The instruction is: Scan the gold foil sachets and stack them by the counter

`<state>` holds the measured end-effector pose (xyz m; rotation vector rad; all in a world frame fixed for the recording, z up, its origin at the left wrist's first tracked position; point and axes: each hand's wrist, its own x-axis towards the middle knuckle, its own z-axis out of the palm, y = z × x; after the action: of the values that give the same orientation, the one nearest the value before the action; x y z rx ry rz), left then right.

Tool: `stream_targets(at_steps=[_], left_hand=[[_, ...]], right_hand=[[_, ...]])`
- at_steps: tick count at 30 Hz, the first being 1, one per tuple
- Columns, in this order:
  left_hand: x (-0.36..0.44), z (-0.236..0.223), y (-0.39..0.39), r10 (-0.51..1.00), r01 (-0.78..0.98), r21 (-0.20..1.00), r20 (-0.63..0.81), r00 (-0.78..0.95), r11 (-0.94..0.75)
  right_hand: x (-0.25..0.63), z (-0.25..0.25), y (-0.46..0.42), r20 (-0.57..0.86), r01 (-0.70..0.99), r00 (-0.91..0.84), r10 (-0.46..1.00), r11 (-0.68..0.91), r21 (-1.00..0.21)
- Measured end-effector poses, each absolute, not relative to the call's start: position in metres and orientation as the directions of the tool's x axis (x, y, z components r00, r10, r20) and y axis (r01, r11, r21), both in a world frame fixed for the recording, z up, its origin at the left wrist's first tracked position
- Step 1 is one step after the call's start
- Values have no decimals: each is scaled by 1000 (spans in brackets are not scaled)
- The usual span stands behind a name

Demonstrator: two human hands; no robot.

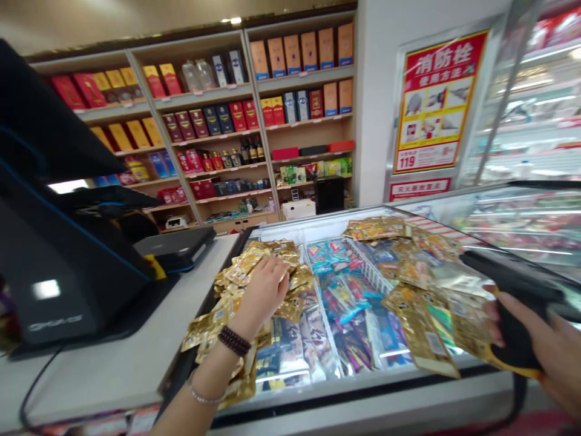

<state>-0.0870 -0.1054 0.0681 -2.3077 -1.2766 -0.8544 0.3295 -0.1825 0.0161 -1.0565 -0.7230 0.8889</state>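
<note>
My left hand (267, 278), with bracelets on the wrist, is on a heap of shiny gold packets (245, 263) at the left end of a glass-topped freezer (297, 378). Its fingers are curled together on a gold packet; the fingertips are partly hidden. On the right, my right hand (540, 339) is wrapped round the grip of a black and yellow barcode scanner (517, 315), slightly blurred. The scanner points left, above more gold packets (426, 333) spread over the right side of the glass.
Coloured packs (345, 297) and a white wire basket (370, 266) show through the glass. A dark checkout terminal (72, 266) stands on the pale counter (91, 369) at left. Behind are shelves of boxes (236, 115), a red poster (440, 103) and a lit cooler (531, 133).
</note>
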Motion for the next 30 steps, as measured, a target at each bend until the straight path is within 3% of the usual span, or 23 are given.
stream_targets(at_steps=[3, 6, 13, 18, 24, 30], left_hand=[[-11, 67, -79, 595, 735, 58, 632, 497, -676], [71, 58, -57, 586, 615, 175, 577, 569, -769], [204, 8, -25, 666, 482, 469, 415, 620, -740], [226, -20, -22, 732, 493, 551, 404, 548, -673], [219, -12, -30, 775, 489, 612, 391, 496, -622], [190, -3, -13, 915, 466, 788, 348, 204, -403]], right_hand=[[338, 25, -181, 77, -339, 506, 859, 281, -898], [345, 24, -176, 44, -475, 435, 899, 271, -837], [363, 0, -163, 21, -556, 412, 911, 269, -786], [366, -6, -158, 18, -561, 408, 913, 267, -784], [364, -4, -161, 21, -572, 407, 913, 273, -773], [363, -4, -162, 21, -560, 417, 909, 274, -782]])
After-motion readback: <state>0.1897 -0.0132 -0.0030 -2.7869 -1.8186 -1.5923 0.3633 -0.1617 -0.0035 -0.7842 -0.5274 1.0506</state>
